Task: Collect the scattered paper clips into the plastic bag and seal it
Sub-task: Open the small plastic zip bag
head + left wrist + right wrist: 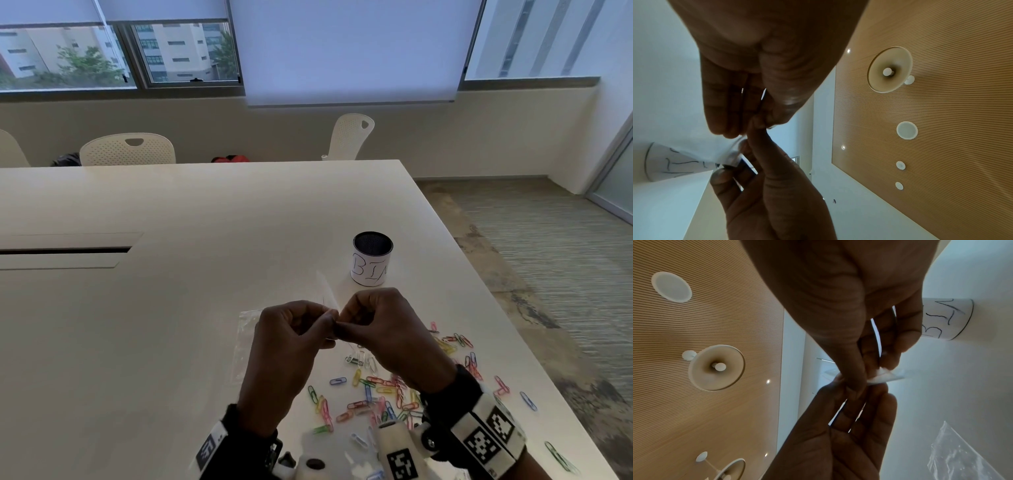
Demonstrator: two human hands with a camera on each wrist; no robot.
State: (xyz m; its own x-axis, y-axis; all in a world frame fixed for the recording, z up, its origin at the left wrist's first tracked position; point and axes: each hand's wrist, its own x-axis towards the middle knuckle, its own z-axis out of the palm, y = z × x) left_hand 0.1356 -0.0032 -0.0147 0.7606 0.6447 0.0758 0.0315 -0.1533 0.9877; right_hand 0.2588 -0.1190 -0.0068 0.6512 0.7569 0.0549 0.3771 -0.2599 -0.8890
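white table [171, 325] fills the frame; a cup marked "bin" [372, 263] stands above my left hand [291, 339] and right hand [387, 332], both pinching the plastic bag [245, 342], which hangs down-left. paper clips [383, 394] lie scattered lower right.

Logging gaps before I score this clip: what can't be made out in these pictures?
- Head view: the left hand and right hand pinch a clear piece; fingers cover most of it, so it cannot be identified.
- Head view: the left hand hides part of the plastic bag; its opening is unseen.
- Head view: paper clips run under the right wrist and past the bottom edge; uncountable.
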